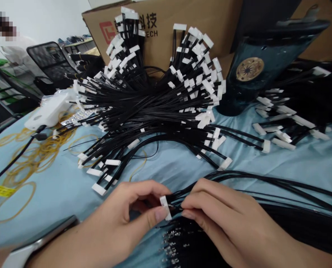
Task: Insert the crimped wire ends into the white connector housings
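Firstly, one blue cloth lay spread under the work; bearings ran from the lower centre of the view. One brown cardboard box stood at 12 o'clock, behind one heap of white-ended black cables, also at 12. One bundle of loose, metal-tipped black wires lay at 5 o'clock. One dark, translucent tumbler stood at 1 o'clock, beside the heap. One right hand, at 3 o'clock, had thumb and fingertips drawn together on one thin wire. One left hand, at 9 o'clock, was curled, thumb and fingers pinching one white connector. Said connector sat between the hands, black leads running toward 2 o'clock. Whether the thin wire entered it was unclear.
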The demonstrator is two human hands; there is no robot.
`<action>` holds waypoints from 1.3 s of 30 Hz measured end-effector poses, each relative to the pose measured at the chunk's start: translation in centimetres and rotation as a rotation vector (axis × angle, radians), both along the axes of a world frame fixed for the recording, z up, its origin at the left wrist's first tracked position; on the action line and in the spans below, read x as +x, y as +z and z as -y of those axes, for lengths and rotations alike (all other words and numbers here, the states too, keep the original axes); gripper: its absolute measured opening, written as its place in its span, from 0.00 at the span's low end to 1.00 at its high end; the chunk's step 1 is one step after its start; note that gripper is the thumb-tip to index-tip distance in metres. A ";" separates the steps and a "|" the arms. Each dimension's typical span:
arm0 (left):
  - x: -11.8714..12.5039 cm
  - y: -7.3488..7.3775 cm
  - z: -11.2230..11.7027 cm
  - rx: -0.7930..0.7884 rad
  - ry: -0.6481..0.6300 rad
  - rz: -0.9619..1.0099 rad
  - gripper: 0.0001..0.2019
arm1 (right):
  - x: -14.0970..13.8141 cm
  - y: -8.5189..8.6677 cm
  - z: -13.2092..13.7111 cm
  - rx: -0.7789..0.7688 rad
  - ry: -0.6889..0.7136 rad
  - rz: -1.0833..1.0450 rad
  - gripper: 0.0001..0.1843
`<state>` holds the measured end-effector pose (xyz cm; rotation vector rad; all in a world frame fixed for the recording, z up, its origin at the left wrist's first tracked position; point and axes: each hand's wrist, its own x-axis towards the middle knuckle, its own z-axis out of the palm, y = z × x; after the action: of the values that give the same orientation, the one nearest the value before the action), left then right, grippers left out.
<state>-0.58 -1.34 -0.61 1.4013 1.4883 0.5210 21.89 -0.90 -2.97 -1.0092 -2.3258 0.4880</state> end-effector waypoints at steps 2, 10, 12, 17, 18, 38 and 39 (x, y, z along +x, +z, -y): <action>0.1 -0.1 0.0 0.014 -0.009 0.010 0.13 | 0.0 0.0 0.1 0.017 -0.010 0.000 0.24; 0.6 0.3 -0.6 -0.025 -0.120 0.023 0.13 | -0.2 -0.5 0.0 -0.040 0.032 -0.026 0.16; 0.8 0.6 -0.7 -0.015 -0.119 0.006 0.13 | 0.0 -0.7 0.1 -0.050 0.045 -0.025 0.15; 1.1 0.9 -0.6 0.031 -0.147 0.029 0.09 | -0.1 -1.0 0.1 0.059 0.052 -0.033 0.15; 1.2 0.9 -0.6 0.056 -0.142 0.022 0.09 | -0.2 -0.9 0.1 0.111 0.051 -0.030 0.15; 1.6 1.0 -1.1 0.102 -0.172 0.095 0.10 | -0.3 1.8 0.5 0.596 0.035 0.029 0.22; 1.6 1.0 -1.2 0.102 -0.151 0.122 0.09 | -0.2 2.1 0.7 0.593 0.065 0.035 0.23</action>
<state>1.04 -0.18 0.43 1.5200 1.2627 0.5835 21.69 -1.57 -0.88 -0.6565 -2.3211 -0.1994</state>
